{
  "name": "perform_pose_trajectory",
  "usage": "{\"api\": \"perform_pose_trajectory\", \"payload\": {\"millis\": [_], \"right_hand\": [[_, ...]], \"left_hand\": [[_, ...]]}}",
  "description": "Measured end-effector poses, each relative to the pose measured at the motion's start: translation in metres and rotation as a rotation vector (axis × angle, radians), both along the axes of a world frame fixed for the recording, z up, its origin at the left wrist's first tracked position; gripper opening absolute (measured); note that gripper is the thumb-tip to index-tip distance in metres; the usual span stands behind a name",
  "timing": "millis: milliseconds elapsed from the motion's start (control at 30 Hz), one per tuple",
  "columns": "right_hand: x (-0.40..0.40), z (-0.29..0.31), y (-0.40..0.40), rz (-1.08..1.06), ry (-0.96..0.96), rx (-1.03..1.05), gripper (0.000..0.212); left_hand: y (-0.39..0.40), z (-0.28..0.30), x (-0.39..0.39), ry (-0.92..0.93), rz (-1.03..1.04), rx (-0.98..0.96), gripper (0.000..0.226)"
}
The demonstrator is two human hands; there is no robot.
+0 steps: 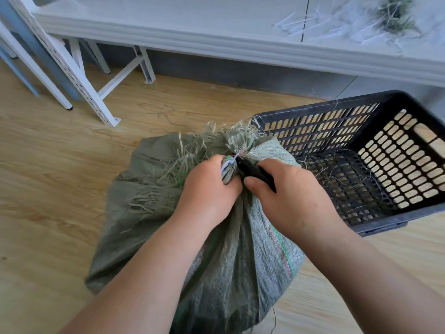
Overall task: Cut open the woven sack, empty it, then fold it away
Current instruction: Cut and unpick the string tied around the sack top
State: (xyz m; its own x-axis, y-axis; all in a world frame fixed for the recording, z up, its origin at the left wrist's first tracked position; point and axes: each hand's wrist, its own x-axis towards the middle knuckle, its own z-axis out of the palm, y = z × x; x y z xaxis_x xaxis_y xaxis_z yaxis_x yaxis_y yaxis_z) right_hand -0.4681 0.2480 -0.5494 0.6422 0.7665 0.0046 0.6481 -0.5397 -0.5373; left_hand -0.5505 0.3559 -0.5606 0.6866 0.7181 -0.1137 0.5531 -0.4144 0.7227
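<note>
A green woven sack (231, 249), full and tied shut at the neck, is seen standing on a light wood-grain floor (48, 177) directly below the camera. The bunched neck of the sack is clenched in the left hand (207, 189), just below a white tie (228, 163) wound around the gathered fabric. A black-handled cutting tool (255, 172) is gripped in the right hand (289, 196), and its tip is held against the neck at the tie; whether it is scissors or a knife cannot be told. Frayed pale fibres (183, 160) are spread from the sack's open edge across its upper left side. A black perforated plastic crate (361, 165) is set on the floor just beside the sack, to the right, touching or nearly touching it; loose threads are noted on the crate's bottom, and the floor is visible through its slots. Thin dark strands (166, 114) are scattered on the floor beyond the sack. A long white workbench (192, 27) is run across the top of the view, with a grey wall below it. A heap of greenish frayed material (397, 13) and several white strips (301, 22) are lying on the bench top at the far right. White perforated metal frame legs (79, 78) are planted on the floor at the upper left, beside a blue panel
</note>
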Motion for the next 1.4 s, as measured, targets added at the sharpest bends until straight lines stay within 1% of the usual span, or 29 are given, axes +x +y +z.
{"api": "perform_pose_trajectory", "payload": {"millis": [100,233,333,400,467,533,567,600,633,733,800,833,867,967,1000,1067,1133,1200,1267,1333,1400], "right_hand": [[0.001,-0.005,0.004,0.009,0.000,0.051,0.024],[0.011,-0.002,0.012,-0.062,0.014,0.168,0.027],[0.017,0.004,0.013,-0.047,0.044,0.144,0.027],[0.020,0.007,0.009,-0.007,0.088,0.085,0.029],[0.029,0.012,0.001,0.053,0.106,-0.046,0.029],[0.042,0.023,-0.008,0.123,0.131,-0.230,0.029],[0.048,0.031,-0.013,0.146,0.148,-0.299,0.028],[0.053,0.038,-0.017,0.148,0.161,-0.322,0.027],[0.056,0.043,-0.019,0.126,0.154,-0.283,0.026],[0.053,0.041,-0.016,0.010,0.072,0.040,0.023],[0.040,0.030,-0.007,0.004,0.156,0.161,0.019],[0.033,0.023,-0.003,0.016,0.212,0.185,0.019],[0.027,0.016,0.000,0.032,0.252,0.196,0.020],[0.019,0.003,0.007,0.055,0.274,0.209,0.023],[0.018,0.002,0.008,0.052,0.272,0.225,0.021],[0.016,0.001,0.010,0.024,0.262,0.295,0.017],[0.013,0.005,0.013,-0.013,0.267,0.390,0.016],[0.008,0.014,0.022,-0.005,0.328,0.461,0.018],[0.002,0.024,0.037,0.027,0.365,0.507,0.015],[-0.002,0.033,0.053,0.026,0.372,0.561,0.018],[0.000,0.040,0.066,-0.020,0.441,0.616,0.019]], "left_hand": [[-0.001,-0.001,-0.001,-0.028,0.007,-0.060,0.011],[-0.015,-0.005,0.000,0.008,-0.086,-0.112,0.007],[-0.009,-0.006,-0.001,-0.026,-0.012,-0.103,0.005],[0.002,-0.006,-0.003,-0.039,0.067,-0.081,0.010],[0.011,-0.005,-0.005,-0.053,0.115,-0.062,0.019],[0.016,-0.002,-0.005,-0.053,0.120,-0.004,0.031],[0.017,0.000,-0.005,-0.048,0.115,0.027,0.036],[0.018,0.003,-0.005,-0.038,0.107,0.050,0.041],[0.019,0.005,-0.006,-0.030,0.097,0.064,0.045],[0.026,0.012,-0.011,-0.043,0.035,0.040,0.059],[0.039,0.023,-0.020,-0.050,0.007,-0.020,0.065],[0.047,0.029,-0.025,-0.044,0.011,-0.018,0.060],[0.053,0.036,-0.031,-0.030,0.020,0.018,0.050],[0.059,0.044,-0.040,-0.005,0.017,0.174,0.012],[0.056,0.043,-0.040,-0.012,0.020,0.204,0.008],[0.051,0.042,-0.039,-0.050,0.055,0.254,0.006],[0.048,0.046,-0.037,-0.170,0.105,0.237,0.006],[0.046,0.054,-0.035,-0.358,0.126,0.113,0.007],[0.042,0.063,-0.031,-0.522,0.101,0.001,0.010],[0.039,0.068,-0.028,-0.634,0.070,-0.029,0.011],[0.040,0.071,-0.025,-0.693,0.062,-0.029,0.011]]}}
